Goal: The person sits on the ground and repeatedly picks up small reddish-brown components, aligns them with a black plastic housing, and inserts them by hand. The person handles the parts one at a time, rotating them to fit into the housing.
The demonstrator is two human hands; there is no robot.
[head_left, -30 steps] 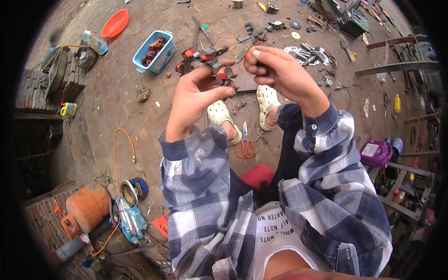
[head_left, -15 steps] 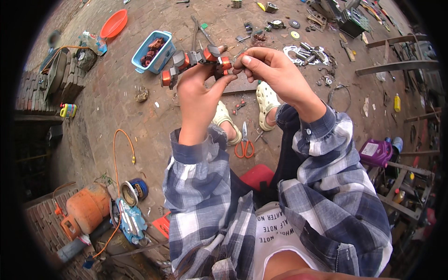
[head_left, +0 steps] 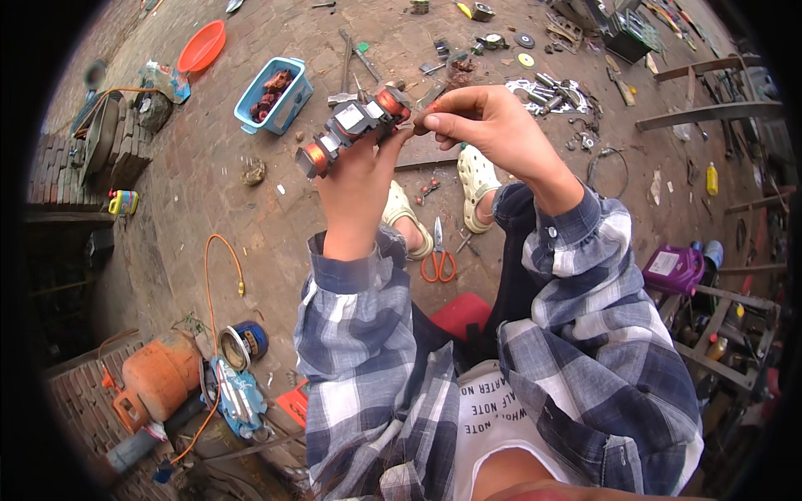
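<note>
I hold a small motor part (head_left: pixel 351 129) with copper-coloured coils and dark metal plates up in front of me. My left hand (head_left: pixel 355 188) grips it from below, fingers wrapped around its middle. My right hand (head_left: pixel 489 125) comes in from the right, and its thumb and forefinger pinch the part's right end by the upper coil. Both forearms wear blue and white checked sleeves. Below my hands are my feet in pale clogs (head_left: pixel 478 179) on the brick floor.
Orange-handled scissors (head_left: pixel 439 259) lie by my feet. A blue tub (head_left: pixel 271 92), an orange basin (head_left: pixel 202 46) and scattered metal parts (head_left: pixel 551 88) sit farther off. An orange gas cylinder (head_left: pixel 159 380) and a blue power tool (head_left: pixel 238 401) lie at lower left, a purple can (head_left: pixel 672 267) at right.
My left hand, open a second ago, has taken hold of the motor part and raised it. My right hand has stayed at the part's right end, pinching it.
</note>
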